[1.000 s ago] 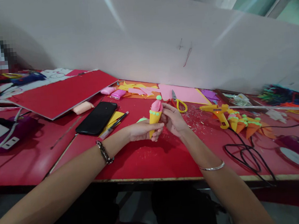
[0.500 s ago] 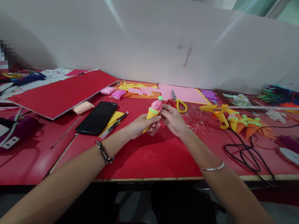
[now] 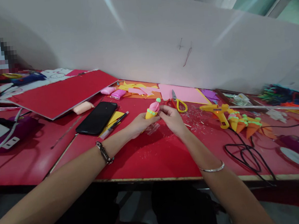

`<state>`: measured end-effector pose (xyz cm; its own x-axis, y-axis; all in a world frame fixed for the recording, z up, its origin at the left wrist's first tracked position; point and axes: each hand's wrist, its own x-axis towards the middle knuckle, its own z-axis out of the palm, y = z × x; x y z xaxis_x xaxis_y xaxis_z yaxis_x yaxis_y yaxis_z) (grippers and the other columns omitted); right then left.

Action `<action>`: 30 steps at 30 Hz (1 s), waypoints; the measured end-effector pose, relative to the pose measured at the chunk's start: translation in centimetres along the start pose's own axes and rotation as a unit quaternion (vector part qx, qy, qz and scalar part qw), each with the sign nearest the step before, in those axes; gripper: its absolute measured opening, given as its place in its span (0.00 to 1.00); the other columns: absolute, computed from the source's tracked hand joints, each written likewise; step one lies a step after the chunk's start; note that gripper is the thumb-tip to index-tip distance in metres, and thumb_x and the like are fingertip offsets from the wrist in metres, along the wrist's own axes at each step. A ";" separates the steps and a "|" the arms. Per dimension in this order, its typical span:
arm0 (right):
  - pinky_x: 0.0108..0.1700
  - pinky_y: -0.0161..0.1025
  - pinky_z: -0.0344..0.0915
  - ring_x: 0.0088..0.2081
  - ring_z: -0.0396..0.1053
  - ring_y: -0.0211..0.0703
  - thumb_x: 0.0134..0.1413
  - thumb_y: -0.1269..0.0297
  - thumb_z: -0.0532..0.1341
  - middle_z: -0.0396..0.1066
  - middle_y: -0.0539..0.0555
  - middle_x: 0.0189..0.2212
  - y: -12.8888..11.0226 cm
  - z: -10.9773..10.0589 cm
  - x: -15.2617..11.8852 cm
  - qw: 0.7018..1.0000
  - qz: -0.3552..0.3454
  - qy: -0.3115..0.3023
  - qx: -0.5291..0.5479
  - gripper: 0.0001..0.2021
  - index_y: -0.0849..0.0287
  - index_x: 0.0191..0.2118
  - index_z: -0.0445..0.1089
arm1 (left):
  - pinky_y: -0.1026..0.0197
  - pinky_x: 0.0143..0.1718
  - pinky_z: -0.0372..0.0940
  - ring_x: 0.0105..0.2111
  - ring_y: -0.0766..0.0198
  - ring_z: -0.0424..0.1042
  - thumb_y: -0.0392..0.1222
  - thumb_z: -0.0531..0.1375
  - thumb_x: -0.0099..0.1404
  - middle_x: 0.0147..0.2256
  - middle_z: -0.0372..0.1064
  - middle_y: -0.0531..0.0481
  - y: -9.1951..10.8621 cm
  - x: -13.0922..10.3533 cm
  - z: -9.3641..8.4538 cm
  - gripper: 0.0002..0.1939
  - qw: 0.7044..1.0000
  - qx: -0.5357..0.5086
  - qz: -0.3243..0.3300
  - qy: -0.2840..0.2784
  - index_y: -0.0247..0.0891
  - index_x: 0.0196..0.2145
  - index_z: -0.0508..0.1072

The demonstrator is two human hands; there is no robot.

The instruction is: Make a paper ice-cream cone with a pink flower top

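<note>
My left hand (image 3: 138, 124) is closed around a small toy ice cream cone (image 3: 151, 112). The cone has a yellow body, a light green beaded rim, a pink swirled top and a green ball at its tip; its lower part is hidden in my fingers. On the cone's right side, my right hand (image 3: 173, 119) has thumb and fingertips bent together against the pink top. Whatever those fingertips pinch is too small to make out. Beneath the hands, a crumpled clear wrapper (image 3: 153, 129) lies on the red table (image 3: 153, 160).
Left of the hands lie a black phone (image 3: 97, 118) and a pen (image 3: 115, 124). Scissors (image 3: 178, 103) with yellow and red handles lie behind my right hand. A yellow glue gun (image 3: 218, 113), its black cord (image 3: 242, 153) and several finished cones (image 3: 246, 123) are on the right.
The cone has shifted slightly left and tipped, so less of its yellow body shows. My right fingertips have stayed beside the pink top.
</note>
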<state>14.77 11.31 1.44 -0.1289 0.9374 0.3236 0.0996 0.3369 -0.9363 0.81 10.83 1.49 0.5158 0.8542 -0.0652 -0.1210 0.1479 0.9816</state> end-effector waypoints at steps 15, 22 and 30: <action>0.38 0.35 0.60 0.33 0.66 0.36 0.48 0.68 0.55 0.69 0.49 0.29 -0.3 -0.4 0.0 0.998 -0.037 -0.011 -0.052 0.07 0.58 0.33 0.69 | 0.70 0.16 0.50 0.16 0.76 0.55 0.45 0.57 0.55 0.18 0.58 0.55 0.2 0.1 -0.2 0.12 0.995 -0.036 -0.051 -0.077 0.34 0.24 0.60; 0.37 0.35 0.61 0.32 0.65 0.36 0.47 0.67 0.55 0.69 0.49 0.29 0.0 -0.4 0.0 0.998 -0.044 0.002 -0.048 0.08 0.57 0.34 0.70 | 0.70 0.17 0.50 0.16 0.76 0.56 0.42 0.58 0.55 0.20 0.59 0.54 0.1 0.1 -0.2 0.10 0.996 -0.018 -0.050 -0.073 0.33 0.24 0.61; 0.39 0.39 0.62 0.33 0.66 0.38 0.44 0.67 0.58 0.72 0.50 0.30 -0.4 -0.5 0.0 0.995 -0.015 0.078 -0.057 0.07 0.58 0.31 0.72 | 0.70 0.19 0.52 0.17 0.77 0.55 0.39 0.58 0.55 0.19 0.57 0.57 0.4 -0.2 0.0 0.10 0.991 -0.068 -0.053 -0.104 0.33 0.24 0.60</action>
<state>15.21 11.18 1.89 0.0192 0.9258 0.3775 0.2099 0.3654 -0.9069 0.63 10.74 1.85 0.6943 0.7105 -0.1149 -0.1618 0.3096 0.9370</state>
